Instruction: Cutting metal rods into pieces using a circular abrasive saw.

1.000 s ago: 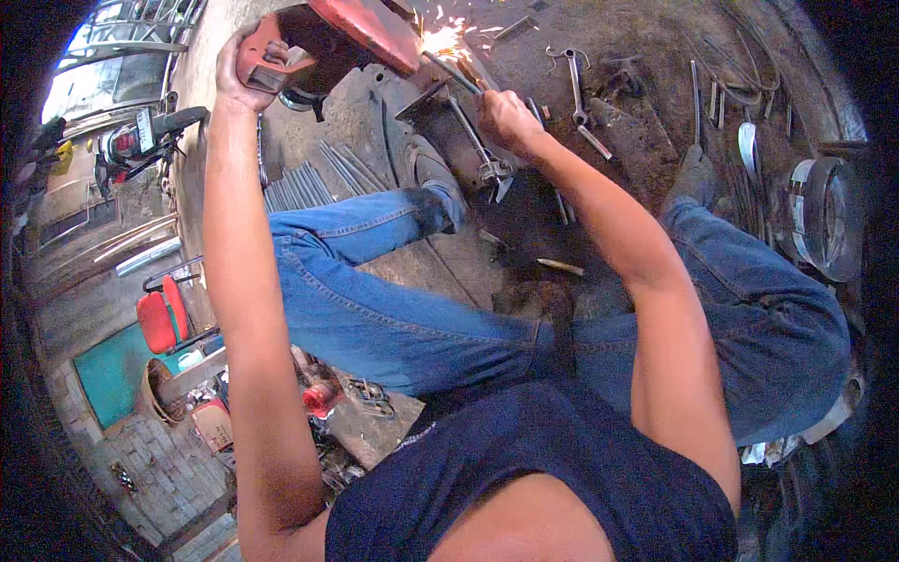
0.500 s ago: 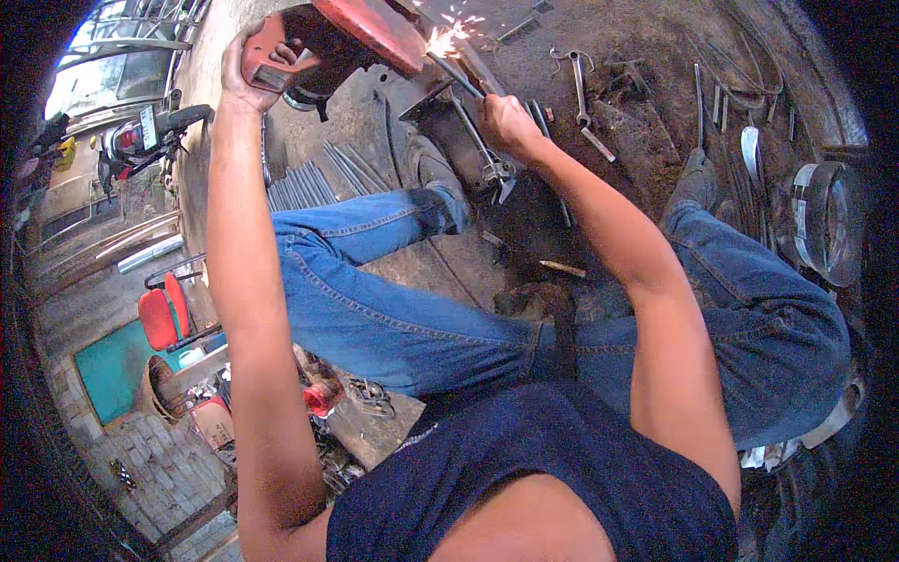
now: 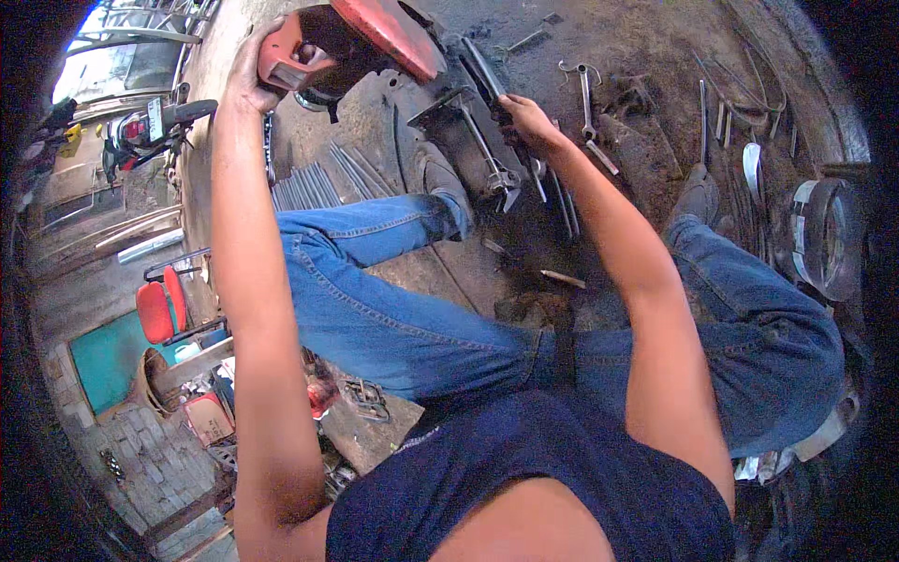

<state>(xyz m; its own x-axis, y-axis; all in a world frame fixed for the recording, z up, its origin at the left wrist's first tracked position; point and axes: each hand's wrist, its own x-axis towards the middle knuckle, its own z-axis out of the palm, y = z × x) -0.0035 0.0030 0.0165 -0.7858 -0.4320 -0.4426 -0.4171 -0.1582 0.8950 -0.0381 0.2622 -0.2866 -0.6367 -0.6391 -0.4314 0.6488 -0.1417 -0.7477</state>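
Your right hand (image 3: 530,122) has shifted the grey bar (image 3: 481,68) rightward, its grip closed on the lower end. At upper centre, the bar slants up-left beside the red guard (image 3: 391,37). Your left hand (image 3: 245,82), farther off, holds the orange handle (image 3: 279,58).

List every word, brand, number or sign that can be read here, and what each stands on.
No text here is clear enough to quote.
Plate on the motorbike: too small and blurred.
Box: printing too blurred.
Dark shirt: pale marks, too small.
Red machine in the left hand: no text seen.
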